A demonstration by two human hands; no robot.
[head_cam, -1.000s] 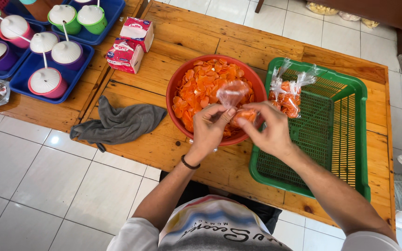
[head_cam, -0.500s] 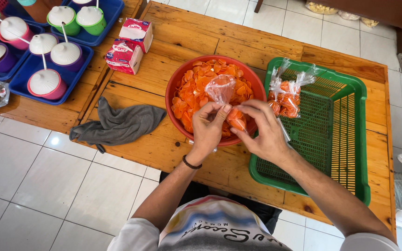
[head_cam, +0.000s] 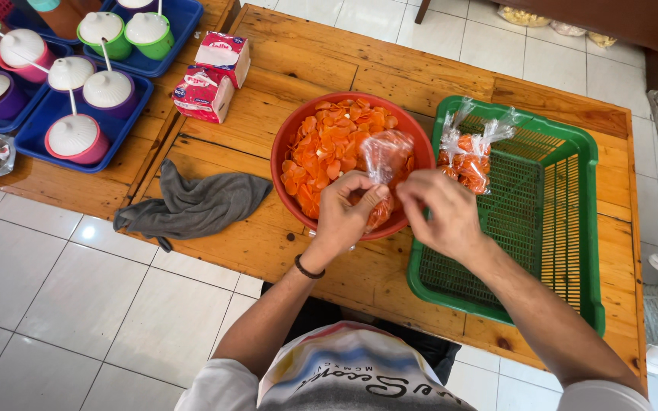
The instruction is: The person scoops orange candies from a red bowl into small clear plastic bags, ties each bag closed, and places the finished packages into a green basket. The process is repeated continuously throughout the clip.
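In the head view, the person's left hand [head_cam: 344, 209] now holds the small clear bag [head_cam: 384, 169] of orange chips at its neck, with the fingers closed around it, above the near rim of the red bowl [head_cam: 287, 144]. Half a second ago the bag was lower and both hands were pinching it. Now the right hand [head_cam: 439, 213] is just beside it, fingers curled at the bag's neck, but a grip cannot be told. Two filled bags [head_cam: 470, 156] lie in the green basket [head_cam: 573, 251] on the counter [head_cam: 306, 68]. The bag seems filled and is being closed.
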